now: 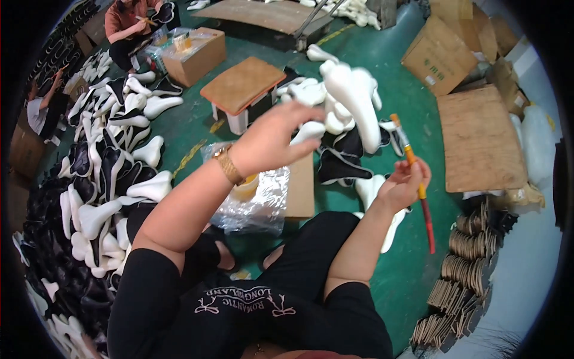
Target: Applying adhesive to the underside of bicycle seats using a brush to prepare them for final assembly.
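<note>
Green painted floor [412,263] spreads under a seated person in black clothes, smooth and slightly glossy. Nearest, the right hand [402,184] is curled around a slim brush [418,179] with an orange and red handle, pinching it upright so the bristle end points up and the red tail hangs below the fist. The left hand [272,140], with a gold-coloured watch at the wrist, is raised in front of the chest, its fingers closed on a white moulded saddle-shaped piece [350,99], rounded and matte like foam. That piece is held in the air above the floor, up and to the left of the brush tip. Below the left forearm lies a crinkled clear plastic bag [263,200] on a flat sheet of cardboard [301,185]. To the left, many black and white saddle shapes [107,179] lie heaped together. On the right, stacks of brown cut card pieces [466,269] stand in rows, with a plywood board [478,137] beyond them. Farther off sit a low stool with a brown padded top [242,84], an open cardboard box [194,54], and another person [128,24] in an orange top.
</note>
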The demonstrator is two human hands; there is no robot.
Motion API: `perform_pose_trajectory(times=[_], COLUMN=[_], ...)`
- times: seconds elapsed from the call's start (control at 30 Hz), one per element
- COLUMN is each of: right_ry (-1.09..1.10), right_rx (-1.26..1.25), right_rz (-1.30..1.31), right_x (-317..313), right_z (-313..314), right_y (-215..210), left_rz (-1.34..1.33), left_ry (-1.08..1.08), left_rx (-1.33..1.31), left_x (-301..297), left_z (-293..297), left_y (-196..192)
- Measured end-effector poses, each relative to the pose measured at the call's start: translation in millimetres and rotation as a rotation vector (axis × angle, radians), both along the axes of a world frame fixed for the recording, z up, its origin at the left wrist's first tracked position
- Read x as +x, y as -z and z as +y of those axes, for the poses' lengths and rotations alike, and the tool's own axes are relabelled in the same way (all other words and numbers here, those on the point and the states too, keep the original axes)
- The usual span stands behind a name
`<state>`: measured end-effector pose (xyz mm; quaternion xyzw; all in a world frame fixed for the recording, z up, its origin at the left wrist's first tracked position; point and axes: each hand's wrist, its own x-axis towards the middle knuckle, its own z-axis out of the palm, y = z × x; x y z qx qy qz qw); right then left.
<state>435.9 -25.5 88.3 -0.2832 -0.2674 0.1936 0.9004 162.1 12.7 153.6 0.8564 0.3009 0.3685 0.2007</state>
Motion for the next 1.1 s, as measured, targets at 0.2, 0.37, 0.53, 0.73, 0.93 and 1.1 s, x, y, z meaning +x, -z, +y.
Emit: perform_pose_trajectory(times=[0.2, 0.37, 0.53, 0.73, 0.93, 1.1], right_ry=[-0.165, -0.168, -0.544, -1.106, -0.954, -0.838], right_rx=[-0.167, -0.292, -0.228, -0.456, -0.251, -0.238], right_rz=[-0.036, -0.145, -0.241, -0.743, -0.298, -0.026], right_x=[-18, -12, -84, -211, -242, -188], right_z=[21, 33, 28, 4, 67, 113], right_y=[27, 38, 16, 13, 18, 2], left_rz=[-0.125, -0.906, -0.953, -0.911, -0.922, -1.239], left_ry=[-0.072, 0.036, 0.070, 0.042, -0.394, -1.072], left_rx=[-0.731, -1.149, -1.131, -1.106, -0.647, -0.631], left_x=[-107, -189, -226, -229, -272, -408], left_z=[-14, -53, -70, -91, -99, -160], left_y=[52, 31, 35, 42, 80, 176])
